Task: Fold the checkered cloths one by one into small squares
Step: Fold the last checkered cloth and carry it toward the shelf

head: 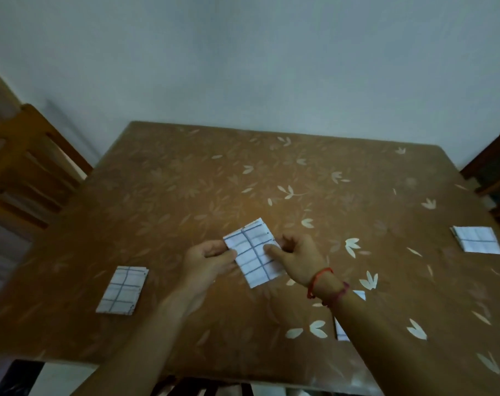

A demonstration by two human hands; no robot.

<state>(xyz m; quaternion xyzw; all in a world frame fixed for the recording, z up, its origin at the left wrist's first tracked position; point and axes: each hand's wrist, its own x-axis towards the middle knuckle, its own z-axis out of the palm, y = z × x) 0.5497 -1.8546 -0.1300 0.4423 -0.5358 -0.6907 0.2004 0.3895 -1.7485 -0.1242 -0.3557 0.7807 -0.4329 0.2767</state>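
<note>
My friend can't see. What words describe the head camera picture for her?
A left hand and a right hand pinch a white, blue-checked cloth folded into a rectangle over a brown leaf-patterned table. Folded ones lie nearby: a left cloth, a far-right cloth, a third cloth under the right forearm.

Both hands pinch folded checkered cloth point(254, 252) above tabletop point(185, 190): left hand point(207, 260) at left edge, right hand point(296, 257) at right edge. Folded cloths lie left point(122, 290) and far right point(477, 239).
</note>
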